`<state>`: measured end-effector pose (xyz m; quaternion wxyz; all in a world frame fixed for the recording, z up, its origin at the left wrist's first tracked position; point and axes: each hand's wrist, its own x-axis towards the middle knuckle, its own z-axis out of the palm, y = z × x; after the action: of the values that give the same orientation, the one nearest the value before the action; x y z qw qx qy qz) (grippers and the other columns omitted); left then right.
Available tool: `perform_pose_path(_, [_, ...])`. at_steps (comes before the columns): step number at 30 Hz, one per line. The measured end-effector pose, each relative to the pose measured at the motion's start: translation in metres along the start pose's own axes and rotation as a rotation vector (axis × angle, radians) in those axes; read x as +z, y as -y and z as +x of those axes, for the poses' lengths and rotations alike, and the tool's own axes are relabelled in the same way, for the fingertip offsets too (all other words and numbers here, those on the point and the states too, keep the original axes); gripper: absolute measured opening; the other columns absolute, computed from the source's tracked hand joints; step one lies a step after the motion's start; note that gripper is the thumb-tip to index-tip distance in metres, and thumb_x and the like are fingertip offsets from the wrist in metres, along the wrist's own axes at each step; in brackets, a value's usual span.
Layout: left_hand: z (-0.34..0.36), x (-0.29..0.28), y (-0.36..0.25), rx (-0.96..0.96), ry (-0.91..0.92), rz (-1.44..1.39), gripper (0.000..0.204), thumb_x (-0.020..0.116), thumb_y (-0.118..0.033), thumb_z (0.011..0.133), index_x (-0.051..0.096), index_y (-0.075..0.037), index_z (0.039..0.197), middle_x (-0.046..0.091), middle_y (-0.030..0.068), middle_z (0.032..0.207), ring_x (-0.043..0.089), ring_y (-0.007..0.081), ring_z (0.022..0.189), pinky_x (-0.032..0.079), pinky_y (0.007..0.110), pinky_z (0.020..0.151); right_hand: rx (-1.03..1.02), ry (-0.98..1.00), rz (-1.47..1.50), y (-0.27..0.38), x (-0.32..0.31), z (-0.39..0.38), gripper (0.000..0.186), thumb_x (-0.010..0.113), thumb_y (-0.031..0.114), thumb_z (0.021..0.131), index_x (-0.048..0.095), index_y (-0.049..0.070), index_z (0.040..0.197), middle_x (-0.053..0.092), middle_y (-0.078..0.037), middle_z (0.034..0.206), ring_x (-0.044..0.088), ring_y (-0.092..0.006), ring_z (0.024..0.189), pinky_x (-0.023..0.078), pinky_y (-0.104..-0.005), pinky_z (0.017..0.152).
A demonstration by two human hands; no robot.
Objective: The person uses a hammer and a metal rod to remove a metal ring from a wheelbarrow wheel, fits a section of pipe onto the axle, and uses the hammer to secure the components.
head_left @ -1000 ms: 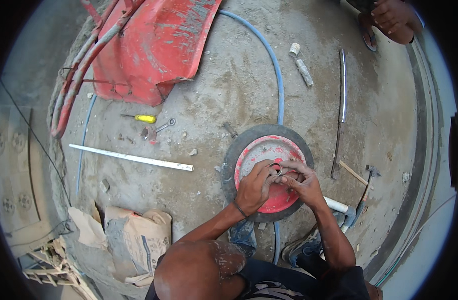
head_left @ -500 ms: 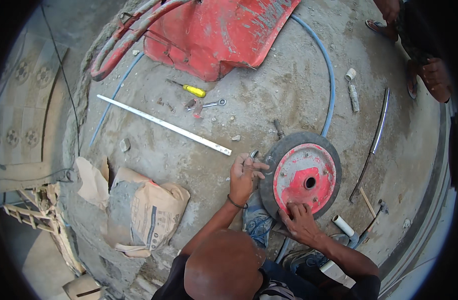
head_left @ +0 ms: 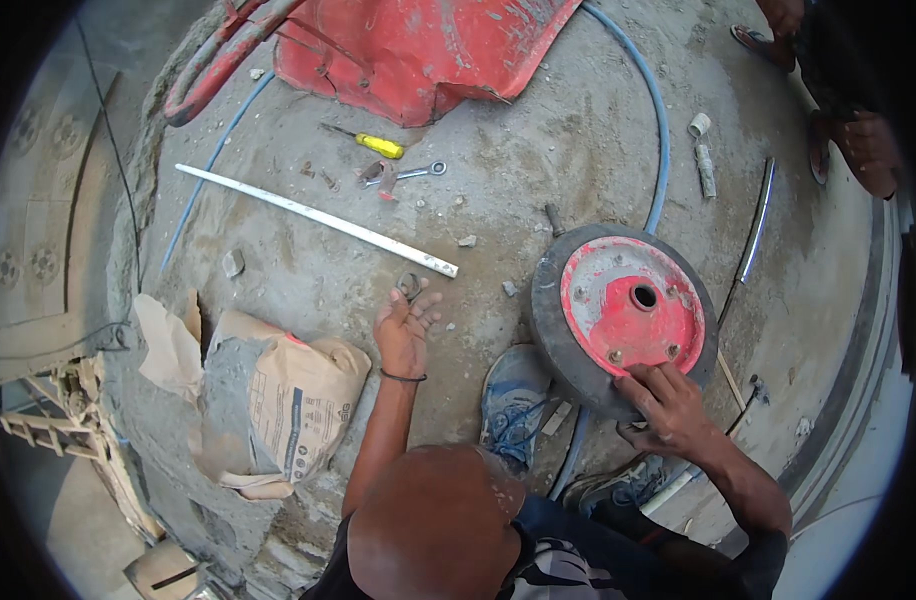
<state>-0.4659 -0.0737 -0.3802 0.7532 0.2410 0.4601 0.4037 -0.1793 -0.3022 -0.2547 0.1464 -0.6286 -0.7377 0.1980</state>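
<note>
A wheelbarrow wheel (head_left: 618, 335) with a black tyre and a worn red hub stands tilted on the ground in front of me. My right hand (head_left: 668, 405) grips its near edge, fingers over the red rim and thumb at the tyre. My left hand (head_left: 406, 330) is off the wheel, to its left, palm turned up. Its fingertips pinch a small ring-shaped metal piece (head_left: 408, 286), whose exact kind I cannot make out. A white bar (head_left: 318, 220) lies just beyond that hand. Farther off are a yellow-handled screwdriver (head_left: 378, 146) and a wrench (head_left: 418, 172).
A red wheelbarrow tray (head_left: 408, 60) lies at the far side. A blue hose (head_left: 662, 130) curves behind the wheel. At left lies a torn paper bag (head_left: 308, 405) of grey powder. A hammer (head_left: 754, 395) and a metal bar (head_left: 758, 220) are at right; another person's hand (head_left: 868, 150) shows far right.
My left hand has moved left, away from the tyre, carrying the ring-shaped metal piece. The wheel has shifted a little to the right, with my right hand still on its rim.
</note>
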Motion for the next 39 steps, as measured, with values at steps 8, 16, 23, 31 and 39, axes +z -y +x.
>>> perform_pose_path(8, [-0.007,0.015,0.011,-0.065,0.068,0.090,0.027,0.048,-0.026,0.100,0.057,-0.003,0.112,0.065,0.0142,0.111,0.066,0.0209,0.090,0.053,0.030,0.068,0.181,-0.270,0.222,-0.114,-0.141,0.076,0.060,0.070,0.026,0.063,0.059,0.000,0.116,0.065,-0.014,0.104,0.064,-0.0275,0.098,0.050,-0.0396,0.086])
perform_pose_path(16, [-0.022,0.019,0.038,-0.146,0.227,0.174,0.027,0.050,-0.024,0.100,0.056,-0.002,0.113,0.063,0.0167,0.111,0.066,0.0222,0.090,0.054,0.030,0.067,0.313,-0.418,-0.050,-0.119,-0.130,0.121,0.081,0.078,0.049,0.068,0.055,-0.005,0.125,0.059,-0.026,0.122,0.057,-0.0350,0.115,0.044,-0.0375,0.098])
perform_pose_path(23, [-0.020,0.006,0.035,-0.116,0.209,0.199,0.030,0.051,-0.024,0.099,0.055,0.001,0.116,0.063,0.0174,0.113,0.066,0.0220,0.092,0.055,0.028,0.068,0.667,-0.551,0.199,-0.125,-0.144,0.122,0.075,0.077,0.047,0.071,0.056,-0.002,0.124,0.063,-0.027,0.113,0.062,-0.0371,0.106,0.048,-0.0401,0.089])
perform_pose_path(31, [-0.030,0.047,0.047,-0.300,0.459,0.139,0.023,0.051,-0.021,0.099,0.056,0.001,0.107,0.063,0.0197,0.112,0.067,0.0214,0.087,0.055,0.028,0.068,1.106,-0.893,0.719,-0.209,-0.033,0.006,0.068,0.077,0.049,0.075,0.064,-0.005,0.113,0.068,-0.014,0.099,0.065,-0.0190,0.083,0.054,-0.0318,0.071])
perform_pose_path(39, [-0.029,0.093,0.047,-0.456,0.548,0.174,0.021,0.052,-0.017,0.098,0.056,0.002,0.107,0.061,0.0212,0.116,0.066,0.0250,0.093,0.055,0.031,0.072,1.228,-0.777,0.621,-0.191,0.018,-0.046,0.096,0.062,0.073,0.072,0.059,-0.012,0.116,0.065,-0.029,0.104,0.065,-0.0354,0.099,0.049,-0.0402,0.089])
